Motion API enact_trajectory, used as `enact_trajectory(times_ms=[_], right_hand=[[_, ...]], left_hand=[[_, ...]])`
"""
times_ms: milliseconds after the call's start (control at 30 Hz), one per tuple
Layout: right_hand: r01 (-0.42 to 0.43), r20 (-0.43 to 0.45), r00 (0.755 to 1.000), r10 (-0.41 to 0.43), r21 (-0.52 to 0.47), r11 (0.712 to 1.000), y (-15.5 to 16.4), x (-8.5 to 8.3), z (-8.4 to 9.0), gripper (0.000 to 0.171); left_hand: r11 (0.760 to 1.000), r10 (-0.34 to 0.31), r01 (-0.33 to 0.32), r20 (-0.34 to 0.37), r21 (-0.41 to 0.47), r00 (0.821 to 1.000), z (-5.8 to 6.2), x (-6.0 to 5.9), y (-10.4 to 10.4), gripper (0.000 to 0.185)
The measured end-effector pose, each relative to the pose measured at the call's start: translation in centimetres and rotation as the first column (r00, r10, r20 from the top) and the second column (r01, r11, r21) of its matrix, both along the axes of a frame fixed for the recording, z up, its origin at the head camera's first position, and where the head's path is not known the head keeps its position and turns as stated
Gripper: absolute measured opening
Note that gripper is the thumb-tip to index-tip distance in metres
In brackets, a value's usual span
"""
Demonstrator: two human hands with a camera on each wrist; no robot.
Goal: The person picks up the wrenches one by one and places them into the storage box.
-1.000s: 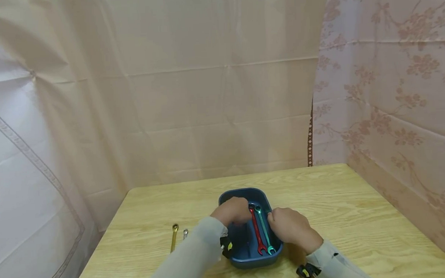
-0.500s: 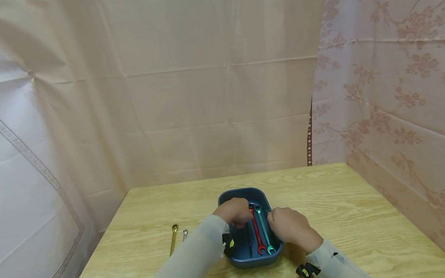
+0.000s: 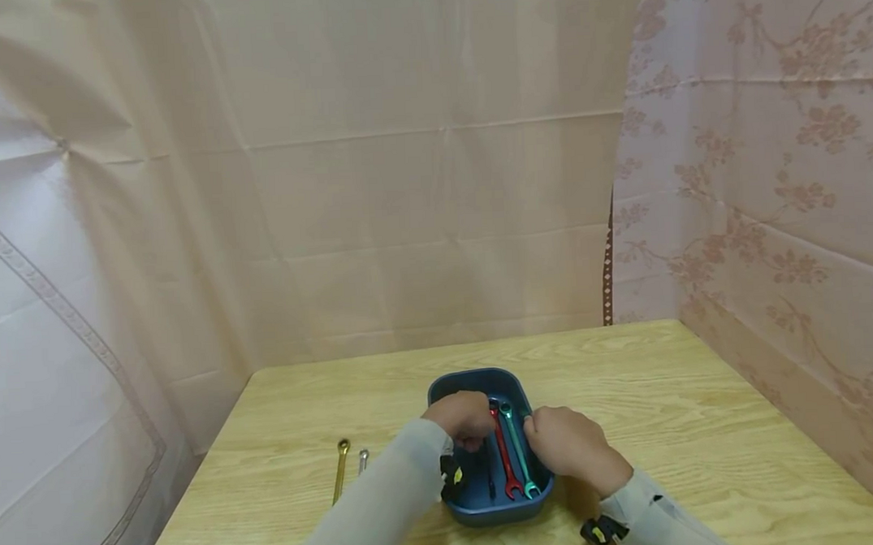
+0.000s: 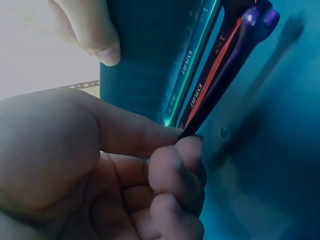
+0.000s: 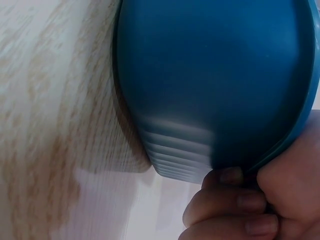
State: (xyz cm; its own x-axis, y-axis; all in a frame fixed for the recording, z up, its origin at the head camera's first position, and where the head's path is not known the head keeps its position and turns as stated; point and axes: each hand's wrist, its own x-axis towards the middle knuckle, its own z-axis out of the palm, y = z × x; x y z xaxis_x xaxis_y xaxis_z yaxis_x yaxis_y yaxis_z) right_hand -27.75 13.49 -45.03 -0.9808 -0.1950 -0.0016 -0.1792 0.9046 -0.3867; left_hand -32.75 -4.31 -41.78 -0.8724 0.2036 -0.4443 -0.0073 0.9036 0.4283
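A blue plastic bin [image 3: 494,515] stands on the table. Reaching into it, my left hand [image 3: 463,415] pinches the end of a dark purple wrench [image 4: 235,57] between thumb and fingers; the wrench slants above the bin floor and casts a shadow there. Beside it lie a red wrench [image 3: 505,456] and a green wrench [image 3: 519,452], side by side lengthwise in the bin. My right hand [image 3: 572,445] grips the bin's right rim, its fingers [image 5: 225,202] curled on the outer wall. The left hand hides part of the purple wrench in the head view.
Left of the bin, a gold wrench [image 3: 340,472] and a small silver wrench [image 3: 363,459] lie on the wooden table [image 3: 624,378], partly covered by the left sleeve. Curtains [image 3: 418,192] hang behind the table and along both sides.
My left hand and forearm have shifted slightly to the right, with the purple wrench still held inside the bin. The right hand and the bin have stayed in place.
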Motion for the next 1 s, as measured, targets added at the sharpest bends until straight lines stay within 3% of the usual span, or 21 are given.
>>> enact_trajectory(times_ms=[233, 567, 1000], right_hand=[[0.001, 0.001, 1.000, -0.001, 0.006, 1.000, 0.02, -0.05, -0.06, 0.046], [0.007, 0.000, 1.000, -0.007, 0.012, 1.000, 0.03, -0.08, -0.15, 0.046], [0.013, -0.004, 1.000, -0.013, 0.013, 1.000, -0.01, -0.03, -0.12, 0.046]], left_hand=[[0.997, 0.014, -0.019, 0.067, 0.074, 0.998, -0.13, -0.31, -0.21, 0.014], [0.996, -0.002, -0.009, 0.122, 0.087, 0.993, -0.76, -0.74, -0.44, 0.017], [0.994, 0.043, -0.051, 0.084, 0.097, 0.996, -0.99, -0.39, -0.67, 0.018]])
